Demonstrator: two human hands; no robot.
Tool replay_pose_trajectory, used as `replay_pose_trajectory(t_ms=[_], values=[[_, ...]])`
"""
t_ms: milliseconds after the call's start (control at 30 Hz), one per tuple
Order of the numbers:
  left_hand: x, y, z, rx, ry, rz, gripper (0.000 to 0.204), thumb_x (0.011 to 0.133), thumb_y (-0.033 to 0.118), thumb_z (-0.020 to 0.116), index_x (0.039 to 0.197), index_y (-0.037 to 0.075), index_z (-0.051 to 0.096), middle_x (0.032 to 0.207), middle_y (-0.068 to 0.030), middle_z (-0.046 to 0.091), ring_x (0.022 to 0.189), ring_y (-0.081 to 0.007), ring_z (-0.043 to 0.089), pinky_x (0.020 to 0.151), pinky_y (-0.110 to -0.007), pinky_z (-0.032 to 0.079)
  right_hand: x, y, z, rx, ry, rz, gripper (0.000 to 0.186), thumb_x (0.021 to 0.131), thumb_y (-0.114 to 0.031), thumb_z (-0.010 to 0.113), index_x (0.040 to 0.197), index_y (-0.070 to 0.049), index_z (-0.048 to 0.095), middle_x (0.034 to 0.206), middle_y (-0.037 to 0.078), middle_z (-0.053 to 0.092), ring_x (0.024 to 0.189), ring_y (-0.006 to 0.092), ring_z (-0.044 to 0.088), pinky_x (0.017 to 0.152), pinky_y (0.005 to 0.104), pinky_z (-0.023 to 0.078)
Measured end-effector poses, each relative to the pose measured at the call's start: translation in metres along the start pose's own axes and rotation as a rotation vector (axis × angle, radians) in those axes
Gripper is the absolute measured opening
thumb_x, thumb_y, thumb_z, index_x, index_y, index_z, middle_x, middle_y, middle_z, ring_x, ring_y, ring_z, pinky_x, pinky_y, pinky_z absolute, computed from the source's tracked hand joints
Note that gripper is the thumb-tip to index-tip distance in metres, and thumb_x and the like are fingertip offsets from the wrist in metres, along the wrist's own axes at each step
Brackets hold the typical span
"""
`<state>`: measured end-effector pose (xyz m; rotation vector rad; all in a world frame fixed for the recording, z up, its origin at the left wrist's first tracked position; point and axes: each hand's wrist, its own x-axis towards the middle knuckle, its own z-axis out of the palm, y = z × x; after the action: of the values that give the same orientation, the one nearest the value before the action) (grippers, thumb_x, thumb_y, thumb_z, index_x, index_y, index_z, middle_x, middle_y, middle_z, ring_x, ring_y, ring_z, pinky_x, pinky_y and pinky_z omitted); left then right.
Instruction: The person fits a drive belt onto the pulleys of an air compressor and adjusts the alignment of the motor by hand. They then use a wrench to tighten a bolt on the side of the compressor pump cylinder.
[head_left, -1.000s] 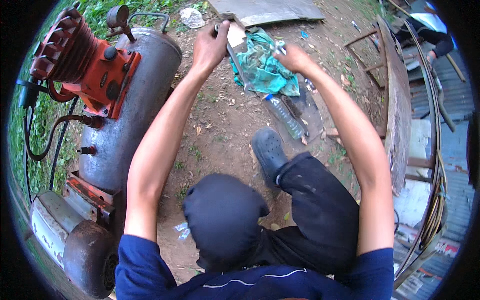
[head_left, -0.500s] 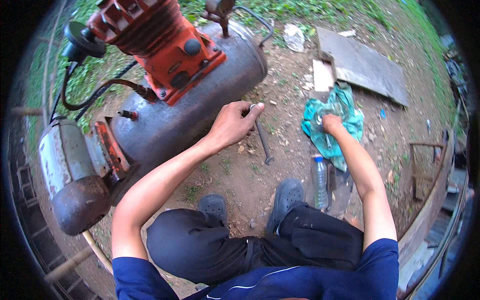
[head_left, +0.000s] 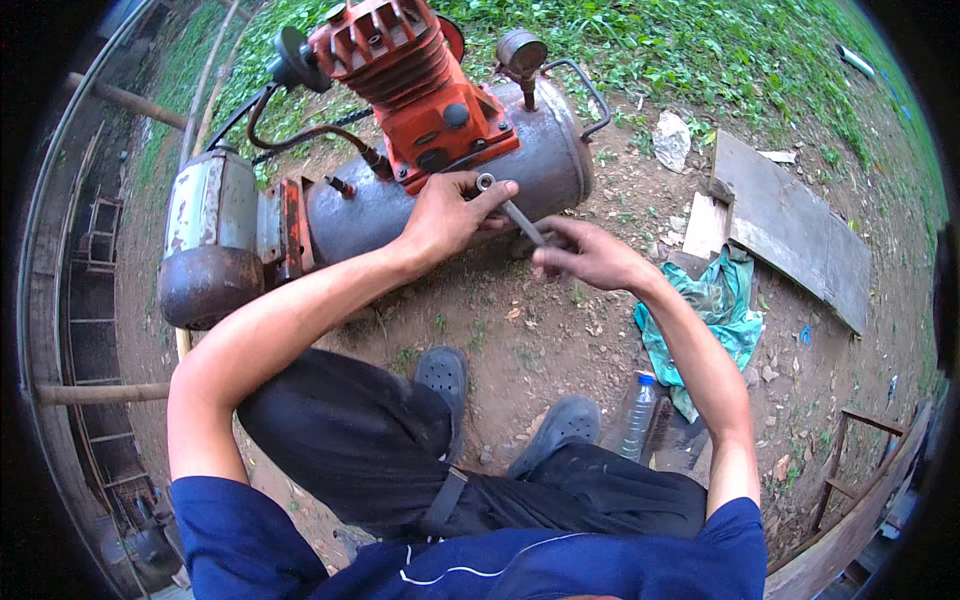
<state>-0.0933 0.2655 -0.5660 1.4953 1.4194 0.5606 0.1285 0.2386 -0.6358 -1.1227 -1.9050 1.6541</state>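
Note:
My left hand (head_left: 450, 215) grips a metal socket wrench (head_left: 519, 217) in front of the compressor's tank (head_left: 360, 205). The hollow round socket end shows above my thumb, and the shaft slants down to the right. At its lower end is my right hand (head_left: 597, 255), blurred, with thumb and fingers curled together. A small dark shape shows at those fingertips; I cannot make out what it is. Behind my left hand stands the orange-red compressor pump (head_left: 415, 90), bolted on the tank. A grey motor (head_left: 210, 205) sits at the tank's left end.
A green cloth (head_left: 735, 300) lies on the dirt to the right, near a flat board (head_left: 795, 225). A clear plastic bottle with a blue cap (head_left: 637, 420) is close to my right foot. A pressure gauge (head_left: 522, 52) rises from the tank. Grass grows behind.
My right hand has left the green cloth and come over to the lower end of the wrench. My left hand has raised the wrench toward the tank. The view has shifted.

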Motion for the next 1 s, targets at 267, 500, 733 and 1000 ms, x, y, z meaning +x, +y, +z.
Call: replay_pose_trajectory(t_ms=[267, 500, 733, 1000], values=[[-0.009, 0.003, -0.028, 0.573, -0.256, 0.201, 0.050, 0.082, 0.048, 0.073, 0.094, 0.000, 0.066, 0.090, -0.0138, 0.068, 0.084, -0.0211, 0.066, 0.075, -0.036, 0.053, -0.015, -0.037, -0.019, -0.427, 0.637, -0.069, 0.030, 0.086, -0.032, 0.071, 0.106, -0.010, 0.071, 0.076, 0.011, 0.069, 0.061, 0.0155, 0.062, 0.057, 0.0316, 0.049], [-0.005, -0.002, -0.027, 0.976, -0.153, 0.643, 0.042, 0.082, 0.037, 0.068, 0.102, 0.001, 0.060, 0.096, -0.0182, 0.062, 0.091, -0.0353, 0.062, 0.076, -0.047, 0.051, 0.005, -0.059, -0.063, -0.679, 0.701, 0.032, 0.034, 0.085, -0.044, 0.068, 0.102, -0.015, 0.073, 0.081, 0.014, 0.070, 0.069, 0.0252, 0.067, 0.063, 0.0380, 0.050], [0.005, -0.003, -0.014, 1.449, 0.048, 0.713, 0.065, 0.073, 0.041, 0.074, 0.120, -0.001, 0.058, 0.134, -0.0159, 0.047, 0.121, -0.0260, 0.045, 0.098, -0.042, 0.036, 0.037, -0.054, -0.092, -0.738, 0.581, 0.020, 0.034, 0.085, -0.036, 0.071, 0.099, -0.005, 0.073, 0.076, 0.010, 0.069, 0.063, 0.0129, 0.057, 0.059, 0.0307, 0.046], [0.010, 0.009, -0.025, 1.229, -0.022, 0.619, 0.053, 0.076, 0.040, 0.073, 0.104, -0.003, 0.061, 0.146, -0.0250, 0.036, 0.106, -0.0303, 0.061, 0.082, -0.042, 0.052, 0.054, -0.054, -0.118, -0.853, 0.432, 0.073, 0.038, 0.083, -0.048, 0.067, 0.104, -0.016, 0.074, 0.087, 0.017, 0.070, 0.082, 0.0343, 0.068, 0.074, 0.0415, 0.052]])
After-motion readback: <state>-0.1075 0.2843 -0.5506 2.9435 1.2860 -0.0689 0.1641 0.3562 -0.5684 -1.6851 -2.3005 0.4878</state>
